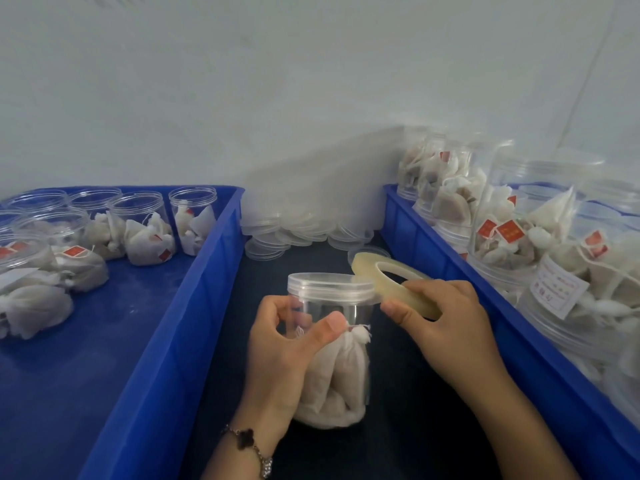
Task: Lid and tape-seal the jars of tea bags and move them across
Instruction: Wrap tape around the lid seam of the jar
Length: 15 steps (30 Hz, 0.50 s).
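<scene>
While the left hand (284, 344) grips the lidded jar (329, 341) mid-frame and the right hand (440, 317) pinches the tape roll (391, 282), tape could easily wrinkle if the jar twists.

Dark bench (398, 427): two blue trays, left (166, 341) and right (450, 271); loose lids (298, 233) piled between, at back.

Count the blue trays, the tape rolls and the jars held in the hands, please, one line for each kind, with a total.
Blue trays: 2, one left, one right
Tape rolls: 1
Jars held in hands: 1
Total: 4
</scene>
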{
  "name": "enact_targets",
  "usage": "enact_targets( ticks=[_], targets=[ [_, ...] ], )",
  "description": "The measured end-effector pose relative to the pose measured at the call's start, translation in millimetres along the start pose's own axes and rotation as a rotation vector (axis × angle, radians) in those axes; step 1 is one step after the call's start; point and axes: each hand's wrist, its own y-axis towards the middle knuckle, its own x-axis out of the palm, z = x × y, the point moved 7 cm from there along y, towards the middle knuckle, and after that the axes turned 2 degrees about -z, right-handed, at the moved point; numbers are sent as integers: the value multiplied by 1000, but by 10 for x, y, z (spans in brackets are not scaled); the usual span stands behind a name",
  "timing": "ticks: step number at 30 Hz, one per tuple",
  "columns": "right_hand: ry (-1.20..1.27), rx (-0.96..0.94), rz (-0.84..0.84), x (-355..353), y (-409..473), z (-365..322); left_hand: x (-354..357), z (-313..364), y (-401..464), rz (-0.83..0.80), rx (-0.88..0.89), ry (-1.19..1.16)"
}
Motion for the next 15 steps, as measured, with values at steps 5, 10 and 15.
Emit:
enact_targets(
  ticks=[5, 10, 15],
  targets=[
    [-12, -41, -21, 38, 17, 31, 26, -8, 6, -70, -8, -65],
    [-221, -142, -13, 128, 33, -4, 28, -8, 15, -148, -19, -172],
    [-190, -152, 65, 85, 7, -37, 145, 7, -22, -290, -59, -264]
  ],
)
